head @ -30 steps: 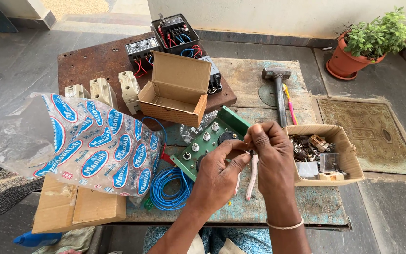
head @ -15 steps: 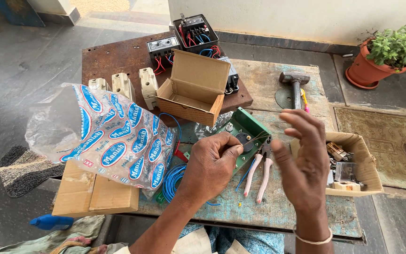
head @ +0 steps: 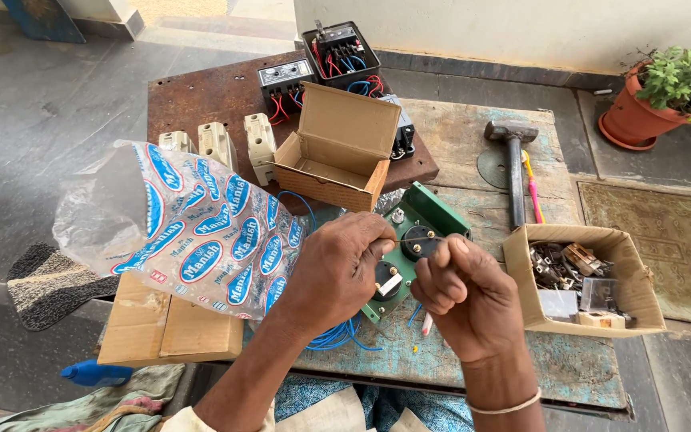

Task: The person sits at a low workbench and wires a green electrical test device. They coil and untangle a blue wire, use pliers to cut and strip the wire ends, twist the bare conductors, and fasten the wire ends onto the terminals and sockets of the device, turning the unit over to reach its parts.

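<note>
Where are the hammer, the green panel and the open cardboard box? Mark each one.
hammer [head: 513, 172]: head view, on its dark handle.
green panel [head: 433, 210]: head view, on its bare far corner.
open cardboard box [head: 349, 128]: head view, on its raised lid.

A clear plastic bag [head: 201, 240] with blue and red oval labels lies at the table's left edge, upon a flat brown carton [head: 165, 332]. An open cardboard box [head: 337, 152] stands near the middle; another carton [head: 581, 280] stands at the right edge.

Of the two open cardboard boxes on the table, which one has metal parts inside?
The low cardboard box right of the right hand holds metal parts; the flip-lid box further back looks empty.
</note>
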